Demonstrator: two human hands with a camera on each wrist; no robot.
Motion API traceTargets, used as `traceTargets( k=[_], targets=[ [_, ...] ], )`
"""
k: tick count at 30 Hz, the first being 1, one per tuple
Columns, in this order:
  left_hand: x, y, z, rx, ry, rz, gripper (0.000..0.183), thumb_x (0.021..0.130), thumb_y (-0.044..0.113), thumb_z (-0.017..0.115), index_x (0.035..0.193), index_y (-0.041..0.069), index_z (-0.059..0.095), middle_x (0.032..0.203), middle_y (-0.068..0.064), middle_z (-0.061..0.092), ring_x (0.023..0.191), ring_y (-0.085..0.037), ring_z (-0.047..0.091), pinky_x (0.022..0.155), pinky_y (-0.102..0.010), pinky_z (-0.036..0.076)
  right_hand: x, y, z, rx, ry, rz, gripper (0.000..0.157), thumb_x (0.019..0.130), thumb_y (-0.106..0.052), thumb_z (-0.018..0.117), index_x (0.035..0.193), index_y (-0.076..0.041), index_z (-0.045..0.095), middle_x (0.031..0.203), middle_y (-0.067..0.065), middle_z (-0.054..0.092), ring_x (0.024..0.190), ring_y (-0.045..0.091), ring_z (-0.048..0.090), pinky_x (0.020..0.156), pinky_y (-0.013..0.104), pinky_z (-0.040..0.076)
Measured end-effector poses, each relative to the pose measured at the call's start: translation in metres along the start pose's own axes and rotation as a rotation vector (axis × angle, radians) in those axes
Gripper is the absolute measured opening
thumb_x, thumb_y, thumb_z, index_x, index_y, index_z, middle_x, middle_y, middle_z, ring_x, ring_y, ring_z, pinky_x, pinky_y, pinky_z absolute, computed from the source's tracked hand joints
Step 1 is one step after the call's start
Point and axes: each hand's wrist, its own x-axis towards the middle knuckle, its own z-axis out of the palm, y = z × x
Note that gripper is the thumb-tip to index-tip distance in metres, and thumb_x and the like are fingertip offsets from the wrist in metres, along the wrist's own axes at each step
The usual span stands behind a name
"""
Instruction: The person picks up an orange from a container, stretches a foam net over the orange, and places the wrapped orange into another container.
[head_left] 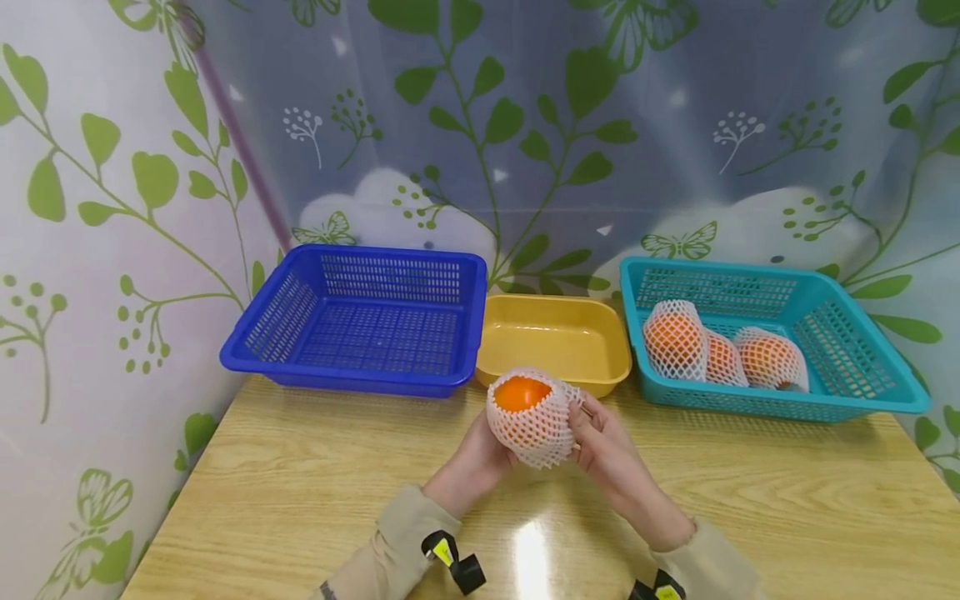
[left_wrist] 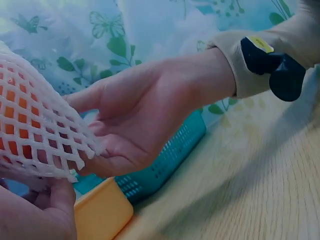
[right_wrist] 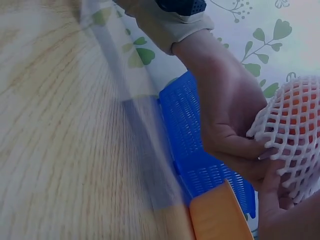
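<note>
A smooth, round orange-coloured fruit (head_left: 521, 393) sits in a white foam net (head_left: 536, 429), its bare top showing through the net's opening. My left hand (head_left: 483, 458) holds the netted fruit from below and the left side; some of its fingers are hidden behind the net. On the other side, my right hand (head_left: 609, 454) pinches the net's edge between thumb and fingers. In the left wrist view the right hand (left_wrist: 145, 110) is at the net's open-meshed rim. The right wrist view has the left hand (right_wrist: 227, 110) against the net from the far side.
Behind the hands stands a yellow basin (head_left: 555, 381). To its left is a blue basket (head_left: 367, 383). At the right, a teal basket (head_left: 750, 404) holds several netted fruits (head_left: 672, 337). All stand on a wooden table (head_left: 300, 467) against a leaf-patterned curtain (head_left: 480, 167).
</note>
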Motion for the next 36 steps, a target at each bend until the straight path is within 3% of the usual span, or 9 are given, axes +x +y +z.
traceTargets(
  k=[4, 8, 11, 14, 19, 24, 28, 31, 36],
  targets=[
    [-0.001, 0.002, 0.001, 0.000, -0.027, -0.018, 0.033, 0.111, 0.033, 0.034, 0.121, 0.016, 0.060, 0.097, 0.006, 0.067, 0.087, -0.004, 0.064, 0.073, -0.018, 0.051, 0.000, 0.000, 0.002, -0.041, 0.092, 0.028, 0.021, 0.110, -0.023, 0.045, 0.128, -0.016, 0.052, 0.113, -0.006, 0.067, 0.099, 0.007, 0.065, 0.082, 0.024, 0.057],
    [0.000, 0.004, 0.000, -0.026, -0.019, -0.018, 0.037, 0.111, 0.035, 0.038, 0.135, 0.013, 0.056, 0.107, 0.004, 0.066, 0.097, -0.007, 0.064, 0.083, -0.021, 0.054, 0.002, -0.002, 0.003, -0.219, 0.170, -0.021, 0.032, 0.110, -0.027, 0.044, 0.138, -0.011, 0.046, 0.126, -0.001, 0.058, 0.108, 0.011, 0.062, 0.090, 0.026, 0.055],
    [0.000, 0.004, 0.000, -0.017, -0.005, -0.010, 0.042, 0.111, 0.033, 0.038, 0.143, 0.007, 0.048, 0.108, 0.002, 0.066, 0.097, -0.008, 0.065, 0.083, -0.021, 0.055, 0.003, -0.004, 0.002, -0.412, 0.152, -0.133, 0.044, 0.110, -0.024, 0.045, 0.151, -0.011, 0.037, 0.144, 0.007, 0.048, 0.124, 0.017, 0.054, 0.099, 0.024, 0.050],
    [0.000, 0.004, 0.001, 0.026, 0.003, -0.011, 0.045, 0.112, 0.030, 0.037, 0.146, 0.002, 0.045, 0.105, -0.001, 0.065, 0.093, -0.008, 0.064, 0.079, -0.020, 0.056, 0.001, -0.004, 0.003, -0.549, 0.091, -0.220, 0.062, 0.103, -0.015, 0.060, 0.157, -0.012, 0.030, 0.154, 0.013, 0.039, 0.137, 0.021, 0.043, 0.106, 0.020, 0.041],
    [-0.002, 0.006, 0.005, 0.184, 0.039, 0.012, 0.044, 0.111, 0.028, 0.038, 0.142, -0.002, 0.043, 0.114, -0.008, 0.058, 0.097, -0.016, 0.058, 0.084, -0.026, 0.054, 0.000, -0.003, 0.006, -0.542, 0.092, -0.224, 0.079, 0.092, -0.004, 0.072, 0.156, -0.012, 0.027, 0.151, 0.014, 0.041, 0.134, 0.012, 0.046, 0.106, 0.017, 0.041],
    [-0.002, 0.012, 0.009, 0.469, 0.045, 0.212, 0.049, 0.109, 0.040, 0.039, 0.144, 0.005, 0.040, 0.139, -0.014, 0.051, 0.124, -0.028, 0.053, 0.105, -0.048, 0.046, -0.001, -0.009, 0.008, -0.466, 0.149, -0.187, 0.065, 0.098, -0.007, 0.062, 0.154, -0.008, 0.029, 0.144, 0.016, 0.045, 0.124, 0.009, 0.054, 0.098, 0.020, 0.048],
    [-0.002, 0.013, 0.011, 0.650, -0.124, 0.438, 0.051, 0.110, 0.039, 0.041, 0.154, 0.013, 0.037, 0.154, -0.010, 0.042, 0.137, -0.030, 0.046, 0.113, -0.050, 0.039, -0.001, -0.010, 0.008, -0.496, 0.118, -0.146, 0.067, 0.099, -0.010, 0.061, 0.156, -0.008, 0.027, 0.145, 0.018, 0.044, 0.124, 0.013, 0.054, 0.097, 0.023, 0.050],
    [-0.003, 0.011, 0.012, 0.681, -0.212, 0.539, 0.047, 0.109, 0.029, 0.046, 0.153, 0.016, 0.037, 0.154, -0.011, 0.042, 0.132, -0.029, 0.049, 0.108, -0.044, 0.044, -0.001, -0.008, 0.009, -0.521, 0.085, -0.133, 0.069, 0.097, -0.010, 0.065, 0.156, -0.005, 0.030, 0.145, 0.020, 0.045, 0.123, 0.016, 0.055, 0.096, 0.025, 0.052],
    [-0.003, 0.007, 0.013, 0.661, -0.175, 0.610, 0.036, 0.110, 0.020, 0.045, 0.144, 0.011, 0.048, 0.146, -0.012, 0.051, 0.123, -0.025, 0.054, 0.100, -0.037, 0.050, -0.001, -0.005, 0.010, -0.519, 0.057, -0.131, 0.069, 0.093, -0.006, 0.071, 0.152, -0.003, 0.036, 0.138, 0.023, 0.048, 0.117, 0.020, 0.057, 0.094, 0.027, 0.054]
  ],
)
